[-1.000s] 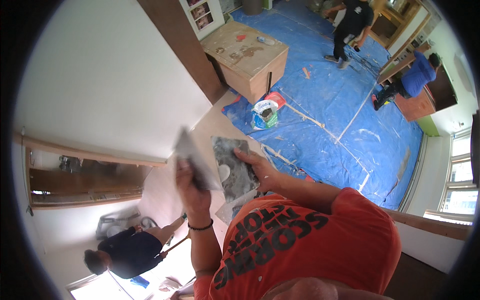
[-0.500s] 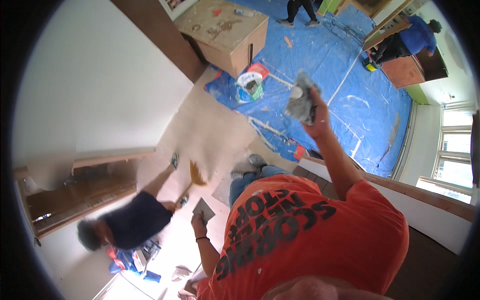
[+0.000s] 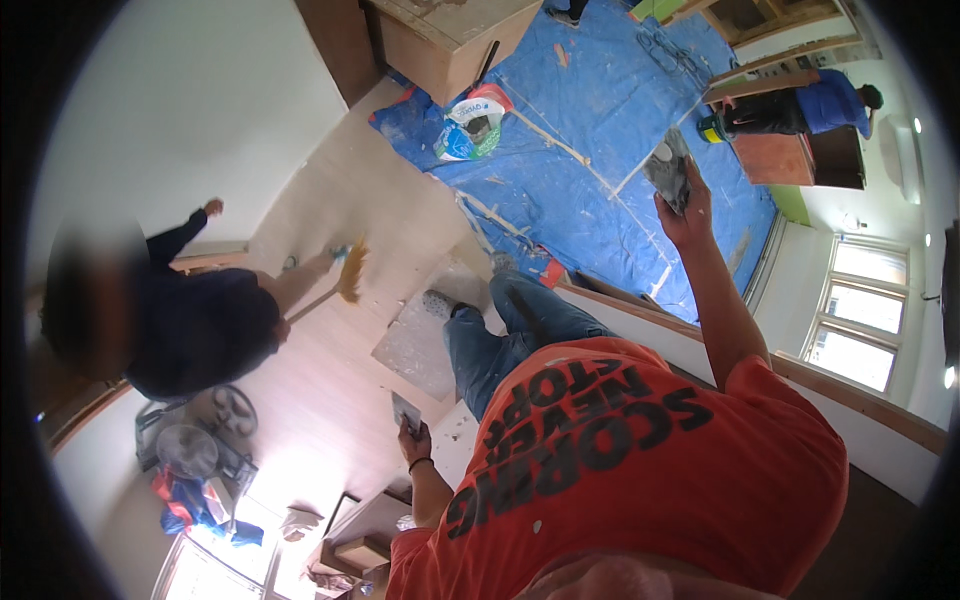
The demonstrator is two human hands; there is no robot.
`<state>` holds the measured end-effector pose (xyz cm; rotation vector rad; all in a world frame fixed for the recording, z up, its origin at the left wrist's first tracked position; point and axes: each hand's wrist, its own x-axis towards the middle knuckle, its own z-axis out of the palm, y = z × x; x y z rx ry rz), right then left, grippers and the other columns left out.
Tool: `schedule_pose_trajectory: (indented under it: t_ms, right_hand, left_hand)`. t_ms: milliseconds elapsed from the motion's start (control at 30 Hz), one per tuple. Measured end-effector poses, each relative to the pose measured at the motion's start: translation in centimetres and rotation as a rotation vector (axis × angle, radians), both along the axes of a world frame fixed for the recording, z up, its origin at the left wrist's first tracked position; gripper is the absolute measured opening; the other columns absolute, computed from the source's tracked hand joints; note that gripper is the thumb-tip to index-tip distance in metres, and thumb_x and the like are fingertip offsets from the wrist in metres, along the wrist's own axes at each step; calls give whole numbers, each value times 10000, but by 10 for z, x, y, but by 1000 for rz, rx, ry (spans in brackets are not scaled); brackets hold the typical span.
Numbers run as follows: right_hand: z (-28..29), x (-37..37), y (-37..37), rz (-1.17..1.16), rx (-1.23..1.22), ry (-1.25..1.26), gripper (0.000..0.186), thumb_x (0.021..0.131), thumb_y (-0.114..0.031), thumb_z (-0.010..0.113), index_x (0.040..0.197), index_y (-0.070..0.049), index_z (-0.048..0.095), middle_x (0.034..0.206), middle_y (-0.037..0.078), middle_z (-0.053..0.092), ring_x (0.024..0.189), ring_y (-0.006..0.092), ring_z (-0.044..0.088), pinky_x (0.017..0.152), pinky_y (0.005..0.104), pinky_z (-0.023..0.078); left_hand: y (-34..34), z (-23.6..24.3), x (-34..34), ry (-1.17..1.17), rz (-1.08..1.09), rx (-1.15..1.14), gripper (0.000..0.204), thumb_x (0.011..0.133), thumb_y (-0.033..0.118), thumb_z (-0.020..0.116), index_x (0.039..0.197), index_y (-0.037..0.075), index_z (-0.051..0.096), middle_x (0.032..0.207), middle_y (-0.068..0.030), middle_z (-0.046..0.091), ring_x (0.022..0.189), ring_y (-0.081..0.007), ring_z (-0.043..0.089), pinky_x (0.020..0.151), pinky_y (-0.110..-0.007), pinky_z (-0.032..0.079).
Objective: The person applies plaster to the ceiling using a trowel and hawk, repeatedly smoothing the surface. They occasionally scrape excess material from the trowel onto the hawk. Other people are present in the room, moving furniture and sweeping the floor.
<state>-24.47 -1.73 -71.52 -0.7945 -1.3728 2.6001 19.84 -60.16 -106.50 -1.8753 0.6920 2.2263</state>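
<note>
My right hand (image 3: 686, 214) is raised ahead of me on the right, over the blue sheeting. Its fingers are wrapped round a flat grey plastering trowel (image 3: 665, 170), smeared with wet-looking grey material. Lower on the left, by my hip, my left hand (image 3: 415, 441) grips a thin, flat grey scraper blade (image 3: 405, 411). A dark band circles that wrist. The two tools are far apart, and neither touches a wall or the floor.
Blue plastic sheeting (image 3: 590, 130) covers the far floor, with an opened bag (image 3: 470, 130) on it. A wooden box-like cabinet (image 3: 450, 50) stands beyond. On the left, a person in dark clothes (image 3: 200, 325) is near a broom (image 3: 352, 272); another person (image 3: 830, 103) works far right beside a bucket (image 3: 711, 128).
My view has shifted. My right hand with the trowel has moved rightward; the scraper in my left hand now shows narrower. The person with the broom is nearer, an arm stretched out.
</note>
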Motion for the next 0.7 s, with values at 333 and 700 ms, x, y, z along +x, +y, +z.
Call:
schedule_pose_trajectory:
  t_ms: [333, 700]
  right_hand:
    - [-36, -120, -39, 350, 36, 159, 272, 1045, -309, 548, 1229, -128, 634, 1075, 13, 718, 927, 156, 720, 627, 292, 591]
    - [-329, -166, 72, 574, 27, 252, 394, 1043, -317, 558, 1347, -66, 572, 1312, 108, 639, 1127, 199, 665, 945, 363, 577]
  left_hand:
    - [-49, -177, 20, 24, -1458, -698, 614, 819, 284, 724, 1325, -38, 594, 1254, -232, 663, 1122, -403, 640, 1004, -480, 504]
    - [-60, -168, -127, -386, -1032, -2196, 387, 988, 214, 510, 1317, 41, 620, 1180, -178, 705, 1048, -357, 689, 866, -475, 551]
